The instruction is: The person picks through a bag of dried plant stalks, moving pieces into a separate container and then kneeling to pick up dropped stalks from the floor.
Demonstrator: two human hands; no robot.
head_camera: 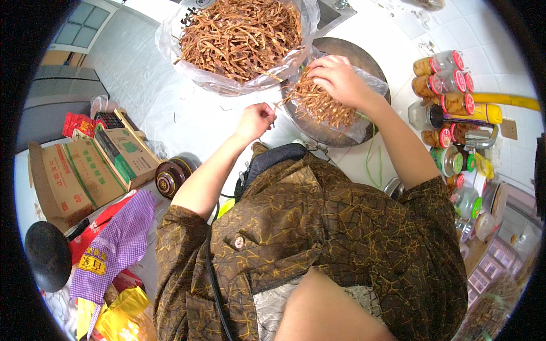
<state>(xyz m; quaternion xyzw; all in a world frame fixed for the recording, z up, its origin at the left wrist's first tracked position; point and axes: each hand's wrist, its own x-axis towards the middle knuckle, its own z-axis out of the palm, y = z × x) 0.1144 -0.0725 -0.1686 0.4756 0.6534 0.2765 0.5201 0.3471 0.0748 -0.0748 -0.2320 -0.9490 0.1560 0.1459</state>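
My left hand (257,121) is in front of the large bag, its thumb and fingertips pinched around a thin dried brown stalk (278,104). Over a smaller heap of dried brown stalks (328,106) lies my right hand (339,81), its fingers curled down into the heap and partly hidden by it. That heap sits on a clear plastic bag (375,82), spread over a round dark board (371,55). Many more dried stalks (241,38) fill a large open plastic bag (168,36) at the back.
Glass jars with red lids (458,81) line the tiled wall at right. Green string (379,166) trails off the board. At left are cardboard boxes (81,170), a dark brown lidded pot (172,177) and a purple checked cloth item (115,243). A sink edge (337,19) shows behind.
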